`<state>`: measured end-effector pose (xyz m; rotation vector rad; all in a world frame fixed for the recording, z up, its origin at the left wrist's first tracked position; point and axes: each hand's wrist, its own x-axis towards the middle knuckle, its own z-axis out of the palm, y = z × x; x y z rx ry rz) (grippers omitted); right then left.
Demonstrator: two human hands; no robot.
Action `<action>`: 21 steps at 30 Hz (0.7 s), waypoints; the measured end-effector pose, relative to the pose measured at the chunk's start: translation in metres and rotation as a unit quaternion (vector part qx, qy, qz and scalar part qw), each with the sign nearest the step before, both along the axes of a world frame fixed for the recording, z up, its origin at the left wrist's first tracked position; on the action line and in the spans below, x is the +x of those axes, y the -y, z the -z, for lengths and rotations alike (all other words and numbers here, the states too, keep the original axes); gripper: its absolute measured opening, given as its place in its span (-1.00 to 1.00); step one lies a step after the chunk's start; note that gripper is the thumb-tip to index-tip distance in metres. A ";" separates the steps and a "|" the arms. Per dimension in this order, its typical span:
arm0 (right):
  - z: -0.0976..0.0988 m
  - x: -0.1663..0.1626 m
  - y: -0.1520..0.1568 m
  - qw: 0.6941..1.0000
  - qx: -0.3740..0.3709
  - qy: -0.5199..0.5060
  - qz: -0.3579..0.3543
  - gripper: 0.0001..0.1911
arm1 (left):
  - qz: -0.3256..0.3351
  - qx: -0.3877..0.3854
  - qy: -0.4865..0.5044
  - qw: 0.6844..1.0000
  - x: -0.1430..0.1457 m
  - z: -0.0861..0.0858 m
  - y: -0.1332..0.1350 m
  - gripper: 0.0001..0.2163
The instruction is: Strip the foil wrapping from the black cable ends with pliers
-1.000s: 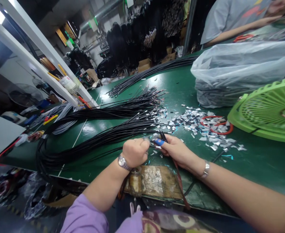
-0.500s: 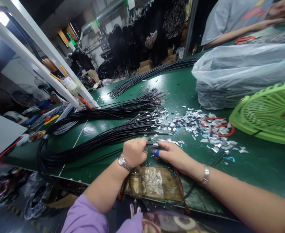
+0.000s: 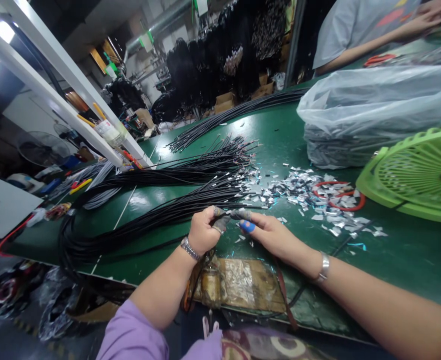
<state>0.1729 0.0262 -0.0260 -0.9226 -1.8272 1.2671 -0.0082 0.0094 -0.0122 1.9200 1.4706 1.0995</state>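
Note:
My left hand is closed around a black cable that runs in from the left. My right hand, with blue tape round its thumb, pinches at the cable's end, almost fingertip to fingertip with my left. Grey coverings show on several of my fingers, and the cable tip is hidden between them. Just beyond my hands lies a bundle of black cables, many with whitish ends. Below my hands a worn, tape-wrapped wooden board rests at the front edge of the green table.
Silvery foil scraps are strewn around a red ring. On the right are a green fan and a plastic-wrapped bundle. More black cables lie farther back. Behind the bundle sits a person in a grey shirt.
Both hands have moved slightly up, away from the wooden board. The whitish cable tip that showed between them is now covered by my fingers. The person opposite has shifted their hands.

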 end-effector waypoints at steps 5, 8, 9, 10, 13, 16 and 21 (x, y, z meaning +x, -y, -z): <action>0.002 0.000 -0.001 1.000 0.000 -0.002 0.004 -0.66 | 0.008 0.043 -0.056 0.997 0.001 -0.003 0.002 -0.92; 0.003 0.000 -0.002 1.000 -0.002 0.008 -0.002 -0.65 | 0.013 0.057 -0.065 0.996 0.001 -0.003 0.003 -0.93; 0.004 0.000 -0.002 1.000 -0.002 0.008 -0.004 -0.64 | 0.013 0.056 -0.069 0.996 0.001 -0.003 0.003 -0.93; 0.004 0.000 -0.003 1.000 0.000 0.007 -0.005 -0.65 | 0.012 0.053 -0.073 0.996 0.001 -0.002 0.003 -0.92; 0.004 0.001 -0.003 1.000 0.008 0.006 -0.003 -0.66 | 0.011 0.044 -0.081 0.996 0.000 -0.002 0.003 -0.91; 0.004 0.001 -0.003 1.000 0.006 0.004 0.003 -0.67 | 0.014 0.046 -0.082 0.995 0.000 -0.002 0.003 -0.90; 0.003 0.000 -0.002 1.000 -0.024 -0.019 0.007 -0.69 | 0.006 0.067 -0.066 0.996 0.002 -0.004 0.003 -0.90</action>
